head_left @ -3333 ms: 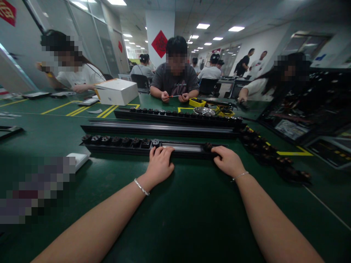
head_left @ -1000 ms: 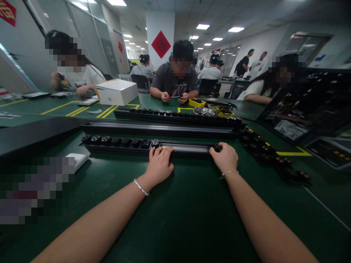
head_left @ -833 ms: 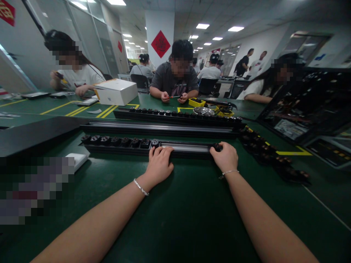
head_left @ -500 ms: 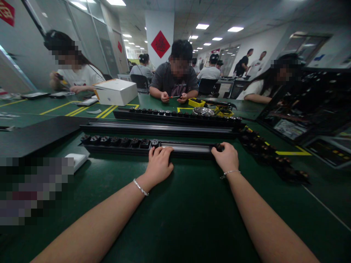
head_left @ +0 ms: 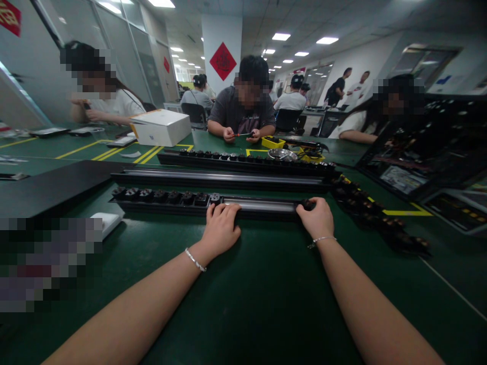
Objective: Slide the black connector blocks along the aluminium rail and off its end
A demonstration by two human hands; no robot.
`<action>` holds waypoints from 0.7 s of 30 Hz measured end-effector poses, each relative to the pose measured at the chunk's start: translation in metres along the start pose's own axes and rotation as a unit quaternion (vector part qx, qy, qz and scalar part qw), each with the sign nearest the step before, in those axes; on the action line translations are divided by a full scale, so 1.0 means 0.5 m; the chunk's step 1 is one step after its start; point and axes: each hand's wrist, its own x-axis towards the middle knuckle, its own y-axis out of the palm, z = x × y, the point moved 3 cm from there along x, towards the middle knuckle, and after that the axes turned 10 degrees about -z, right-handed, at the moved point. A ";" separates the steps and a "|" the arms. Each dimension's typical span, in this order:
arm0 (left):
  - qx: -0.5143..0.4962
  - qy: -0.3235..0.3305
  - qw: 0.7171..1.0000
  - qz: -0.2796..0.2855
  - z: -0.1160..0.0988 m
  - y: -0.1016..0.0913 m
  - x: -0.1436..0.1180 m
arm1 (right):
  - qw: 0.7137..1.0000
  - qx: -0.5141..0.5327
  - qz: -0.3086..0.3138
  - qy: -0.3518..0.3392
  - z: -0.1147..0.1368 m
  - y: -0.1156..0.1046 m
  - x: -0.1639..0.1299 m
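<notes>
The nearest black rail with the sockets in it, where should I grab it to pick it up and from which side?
Probably the bare silvery stretch of the nearest black rail, taken from the near edge with fingers curling over the top. It lies flat and long across the green table, and sockets crowd its left part. The left hand rests there; the right hand is at the right end, so two spread hands should keep it level.

Green table [head_left: 243,304] as landmark. At its far left edge, a white box [head_left: 162,126]; beside it, a seated person in white [head_left: 110,104]. Across its far side, a person in grey [head_left: 243,109], with a yellow tray [head_left: 274,142] and metal bowl [head_left: 282,154] just before them.
</notes>
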 end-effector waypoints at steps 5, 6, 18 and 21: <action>-0.001 0.003 1.000 -0.002 0.001 0.001 0.000 | 1.000 -0.006 0.018 0.022 0.002 -0.003 0.000; -0.001 0.004 1.000 -0.003 0.001 0.002 -0.001 | 0.999 -0.008 0.021 0.027 0.002 -0.004 0.001; 0.001 0.001 1.000 -0.002 0.002 0.001 0.000 | 0.996 -0.025 0.054 0.072 0.004 -0.017 0.001; 0.001 0.001 1.000 -0.002 0.003 0.002 0.000 | 0.995 -0.027 0.056 0.077 0.002 -0.018 0.002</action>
